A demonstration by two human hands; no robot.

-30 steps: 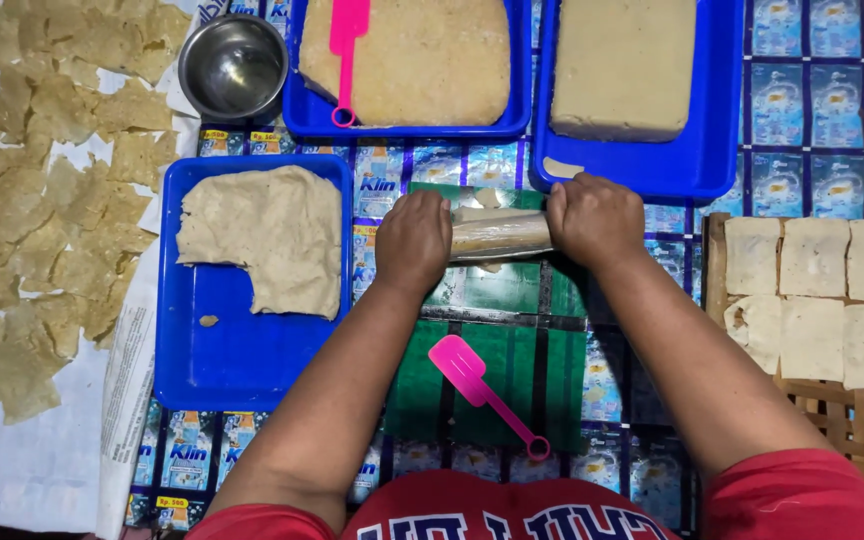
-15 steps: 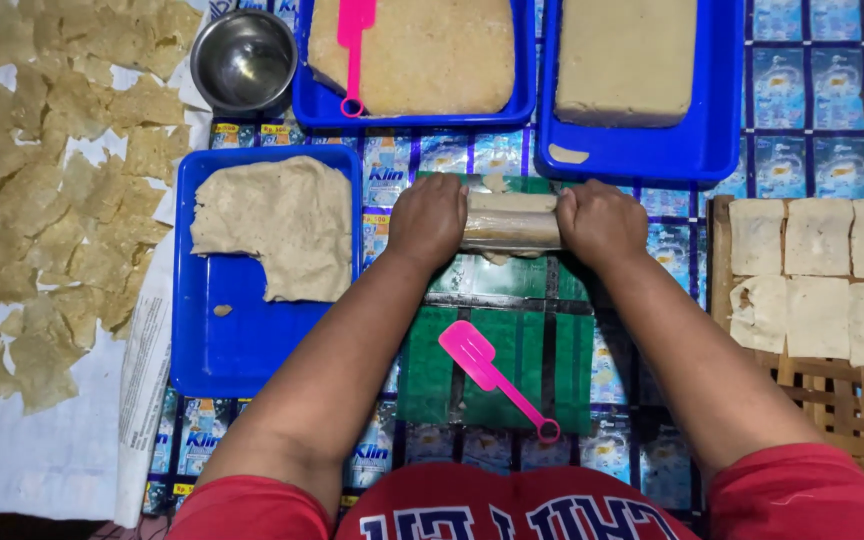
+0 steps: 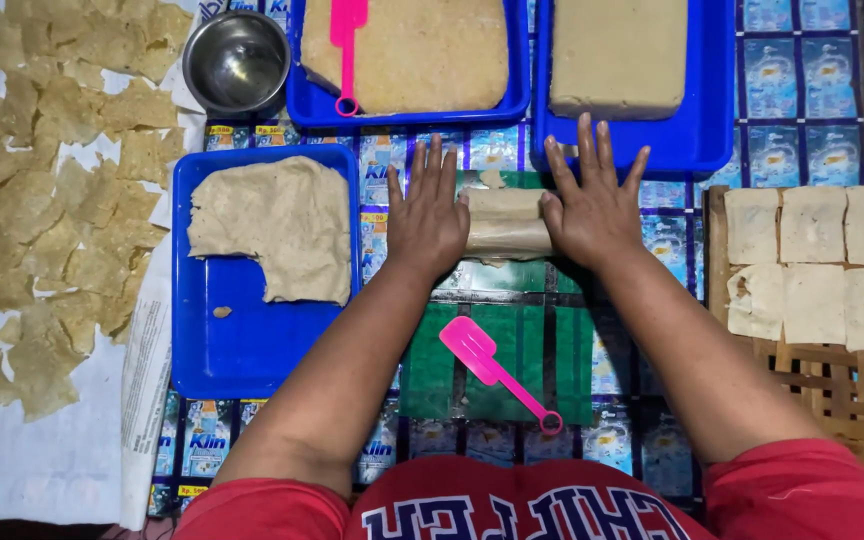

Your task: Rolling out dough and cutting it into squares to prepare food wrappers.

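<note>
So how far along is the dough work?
Done: cut pieces spread at the left and squares stacked at the right. In hand: left hand and right hand press a roller. Left: dough sheet and two trays of dough.

Around the rolling pin (image 3: 505,222), open mat lies only toward the person, broken by the pink spatula (image 3: 492,368). Beyond it two blue trays (image 3: 697,150) close the way, seemingly with a thin gap between. Left, the dough tray (image 3: 252,350) blocks; right, cut squares (image 3: 817,265) on a rack.
</note>
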